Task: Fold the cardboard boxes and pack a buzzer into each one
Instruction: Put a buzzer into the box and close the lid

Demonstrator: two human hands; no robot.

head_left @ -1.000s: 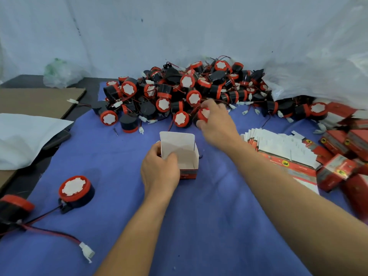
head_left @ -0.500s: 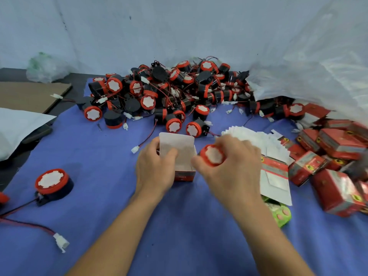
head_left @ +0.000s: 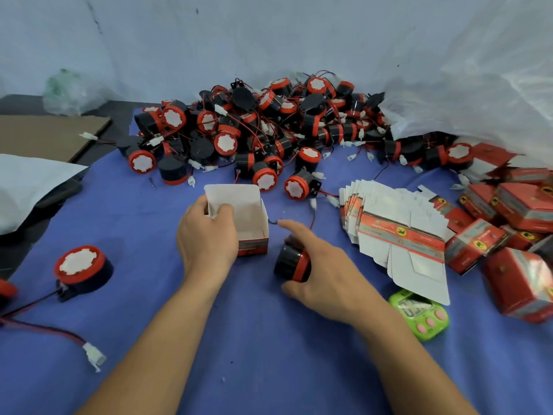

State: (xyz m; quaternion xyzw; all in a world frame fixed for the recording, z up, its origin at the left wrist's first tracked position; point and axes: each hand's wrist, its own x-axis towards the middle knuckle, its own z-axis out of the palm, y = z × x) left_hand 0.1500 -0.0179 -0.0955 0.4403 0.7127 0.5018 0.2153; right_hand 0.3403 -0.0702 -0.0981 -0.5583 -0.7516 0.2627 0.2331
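Pinching the left wall of the open box (head_left: 248,217), the left hand (head_left: 206,235) steadies it upright on the blue cloth (head_left: 134,229). Just right of the box, the right hand (head_left: 326,274) curls round a buzzer (head_left: 291,263) turned on its side, forefinger stretched toward the box and the trailing wire (head_left: 311,218). I'd gather that wire first, then lower the buzzer straight through the open top while the left hand braces the wall. Further right, flat boxes (head_left: 398,223) wait.

wall (head_left: 269,31): pale, scuffed | cloth (head_left: 269,369): blue — dark tabletop (head_left: 15,104) at left | light: even
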